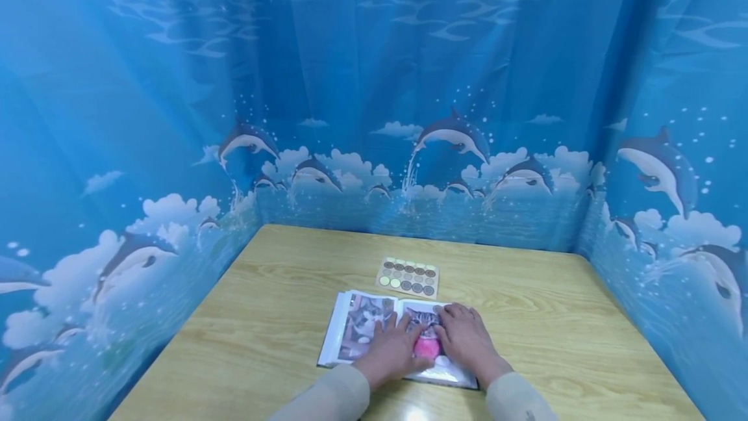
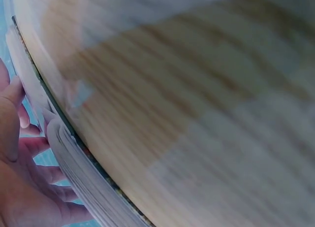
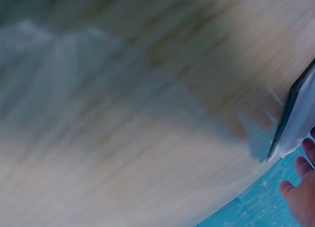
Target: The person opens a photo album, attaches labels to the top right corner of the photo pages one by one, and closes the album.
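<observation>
A photo album lies spread on the table, with a cat picture on its left page and another cat picture with a pink patch on its right page. My left hand rests near the inner fold with its fingers spread over the pages. On the right page my right hand touches the picture's upper right, beside a small round piece. The left wrist view shows the left fingers against the album's stacked pages. The right wrist view shows only part of the right hand by the cover edge.
Behind the album a card carries rows of round pieces, some dark and some pale. The wooden table extends around them, and a blue dolphin-print curtain hangs along its back and sides.
</observation>
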The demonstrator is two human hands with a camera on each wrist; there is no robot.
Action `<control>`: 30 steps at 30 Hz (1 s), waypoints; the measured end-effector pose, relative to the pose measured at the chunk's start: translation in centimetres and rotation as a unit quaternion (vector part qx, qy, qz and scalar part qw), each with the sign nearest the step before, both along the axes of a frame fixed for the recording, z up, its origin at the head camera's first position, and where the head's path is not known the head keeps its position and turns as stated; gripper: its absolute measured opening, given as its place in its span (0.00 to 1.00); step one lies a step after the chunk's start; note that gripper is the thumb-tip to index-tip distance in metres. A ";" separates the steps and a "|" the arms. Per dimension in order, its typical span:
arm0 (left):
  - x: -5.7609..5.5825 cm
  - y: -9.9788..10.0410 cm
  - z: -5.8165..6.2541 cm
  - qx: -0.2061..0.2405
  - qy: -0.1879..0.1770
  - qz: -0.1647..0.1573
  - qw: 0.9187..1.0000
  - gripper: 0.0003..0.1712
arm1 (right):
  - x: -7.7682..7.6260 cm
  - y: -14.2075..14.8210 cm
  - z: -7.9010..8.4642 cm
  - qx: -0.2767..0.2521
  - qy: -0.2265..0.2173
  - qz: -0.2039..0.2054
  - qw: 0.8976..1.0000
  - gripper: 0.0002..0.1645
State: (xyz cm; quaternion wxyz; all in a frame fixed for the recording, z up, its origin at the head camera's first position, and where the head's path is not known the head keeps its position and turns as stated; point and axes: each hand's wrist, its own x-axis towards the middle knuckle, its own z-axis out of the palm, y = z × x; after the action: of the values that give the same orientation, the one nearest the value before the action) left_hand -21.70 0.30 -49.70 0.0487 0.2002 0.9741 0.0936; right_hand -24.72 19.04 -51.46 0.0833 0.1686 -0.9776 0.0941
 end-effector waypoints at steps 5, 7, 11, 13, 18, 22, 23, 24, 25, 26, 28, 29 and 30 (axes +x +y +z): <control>-0.1 -0.1 -0.1 0.005 0.002 -0.001 1.000 0.48 | 0.1 0.8 0.2 -0.007 -0.010 -0.014 1.000 0.28; -0.1 -0.1 -0.1 0.008 0.003 -0.001 1.000 0.47 | 0.1 1.0 0.2 -0.011 -0.018 -0.024 1.000 0.30; -0.2 -0.1 0.0 0.021 0.003 -0.001 1.000 0.47 | 0.1 1.4 0.2 -0.018 -0.028 -0.038 0.999 0.32; -0.3 -0.1 -0.1 0.026 0.005 -0.002 1.000 0.47 | 0.3 1.5 0.3 -0.019 -0.029 -0.042 0.999 0.33; -0.5 0.0 -0.1 0.030 0.009 -0.002 1.000 0.46 | 0.6 1.8 0.5 -0.026 -0.029 -0.050 0.998 0.32; -0.5 0.0 -0.1 0.038 0.004 0.000 0.999 0.45 | 0.7 1.9 0.6 -0.037 -0.033 -0.053 0.997 0.31; -0.6 0.0 -0.1 0.039 0.005 0.000 0.999 0.45 | 0.7 1.9 0.5 -0.039 -0.034 -0.054 0.997 0.31; -0.6 0.0 -0.2 0.040 0.005 0.001 0.999 0.45 | 0.7 1.9 0.5 -0.041 -0.034 -0.055 0.997 0.31; -0.6 -0.1 -0.2 0.040 0.004 0.001 0.999 0.45 | 0.8 1.8 0.6 -0.043 -0.035 -0.055 0.997 0.30; -0.6 -0.1 -0.3 0.039 0.005 0.001 0.999 0.45 | 0.8 1.8 0.6 -0.046 -0.036 -0.055 0.997 0.30; -0.6 -0.1 -0.3 0.036 0.008 0.000 0.999 0.45 | 0.8 1.7 0.6 -0.053 -0.035 -0.053 0.997 0.29; -0.6 -0.1 -0.3 0.035 0.011 0.001 0.999 0.45 | 0.8 1.7 0.6 -0.056 -0.033 -0.052 0.997 0.28; -0.6 -0.1 -0.4 0.036 0.011 0.001 0.999 0.45 | 0.8 1.6 0.6 -0.059 -0.032 -0.051 0.996 0.28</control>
State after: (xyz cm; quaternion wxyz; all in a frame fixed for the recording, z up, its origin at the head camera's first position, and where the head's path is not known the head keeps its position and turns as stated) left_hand -22.31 0.20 -50.06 0.0310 0.2023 0.9706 0.1269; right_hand -23.94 20.66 -50.85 0.0664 0.1107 -0.9799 0.1522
